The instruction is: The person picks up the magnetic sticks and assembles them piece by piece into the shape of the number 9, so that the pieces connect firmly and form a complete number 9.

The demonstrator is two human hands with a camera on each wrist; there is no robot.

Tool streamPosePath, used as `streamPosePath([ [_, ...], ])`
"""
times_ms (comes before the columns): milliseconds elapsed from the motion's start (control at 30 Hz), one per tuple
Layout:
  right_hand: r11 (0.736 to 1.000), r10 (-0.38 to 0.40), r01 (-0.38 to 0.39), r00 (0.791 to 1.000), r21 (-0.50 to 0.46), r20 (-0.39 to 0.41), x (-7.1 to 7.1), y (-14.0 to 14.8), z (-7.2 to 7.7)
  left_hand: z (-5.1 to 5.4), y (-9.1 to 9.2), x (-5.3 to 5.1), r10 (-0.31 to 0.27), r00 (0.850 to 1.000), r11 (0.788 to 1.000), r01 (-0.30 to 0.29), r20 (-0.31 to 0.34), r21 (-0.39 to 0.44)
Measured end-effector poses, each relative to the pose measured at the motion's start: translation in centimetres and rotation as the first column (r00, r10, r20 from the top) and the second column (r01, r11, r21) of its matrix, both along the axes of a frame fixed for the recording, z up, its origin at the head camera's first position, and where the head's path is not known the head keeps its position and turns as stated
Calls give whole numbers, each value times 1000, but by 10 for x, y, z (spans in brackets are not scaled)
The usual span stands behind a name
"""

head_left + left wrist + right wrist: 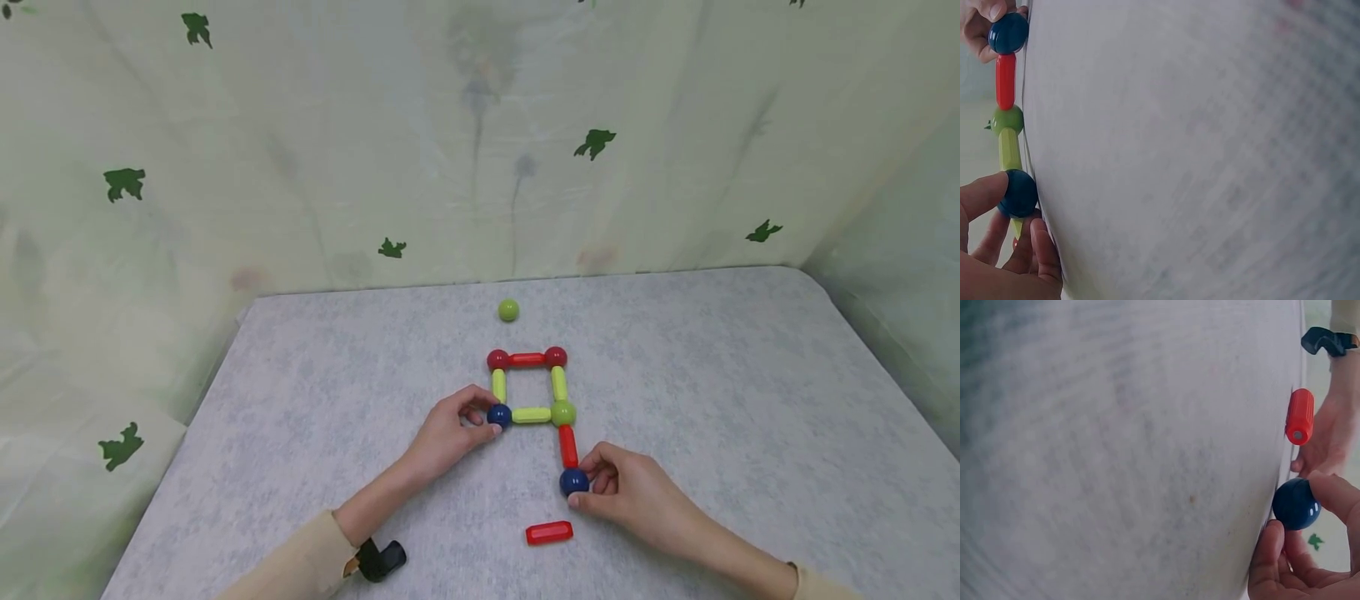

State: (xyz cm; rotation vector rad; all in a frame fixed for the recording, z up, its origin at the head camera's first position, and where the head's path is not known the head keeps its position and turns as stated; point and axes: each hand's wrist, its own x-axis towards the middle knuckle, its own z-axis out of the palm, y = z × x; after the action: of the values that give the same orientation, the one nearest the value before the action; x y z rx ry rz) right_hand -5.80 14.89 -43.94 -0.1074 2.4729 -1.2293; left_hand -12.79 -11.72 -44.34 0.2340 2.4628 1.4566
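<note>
On the table lies a square of magnetic rods and balls: two red balls and a red rod (pixel 527 360) form its far side, with yellow-green rods on the other sides. My left hand (pixel 453 429) pinches the blue ball (pixel 499 416) at the near left corner. A green ball (pixel 563 412) makes the near right corner. From it a red rod (pixel 568 447) runs toward me to a second blue ball (pixel 573 482), which my right hand (pixel 637 496) pinches between thumb and fingers. In the right wrist view this blue ball (pixel 1297 504) hides the rod behind it.
A loose red rod (pixel 549 532) lies nearer me, left of the right hand. Beyond the square sits a single green ball (pixel 508 310). A black wrist camera (pixel 381 560) is strapped at the left wrist. Patterned cloth (pixel 480 150) hangs behind the table.
</note>
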Motion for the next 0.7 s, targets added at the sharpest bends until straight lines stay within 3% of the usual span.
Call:
streamPosePath([
  [433, 999, 22, -22, 1000, -28, 3, -2, 4, 0, 4, 0, 3, -7, 1000, 1000, 7, -17, -18],
  [533, 999, 30, -30, 999, -42, 16, -3, 5, 0, 10, -2, 11, 8, 998, 998, -12, -60, -61],
  [700, 997, 43, -41, 998, -58, 34, -4, 7, 0, 18, 2, 37, -18, 985, 992, -4, -171, -129],
])
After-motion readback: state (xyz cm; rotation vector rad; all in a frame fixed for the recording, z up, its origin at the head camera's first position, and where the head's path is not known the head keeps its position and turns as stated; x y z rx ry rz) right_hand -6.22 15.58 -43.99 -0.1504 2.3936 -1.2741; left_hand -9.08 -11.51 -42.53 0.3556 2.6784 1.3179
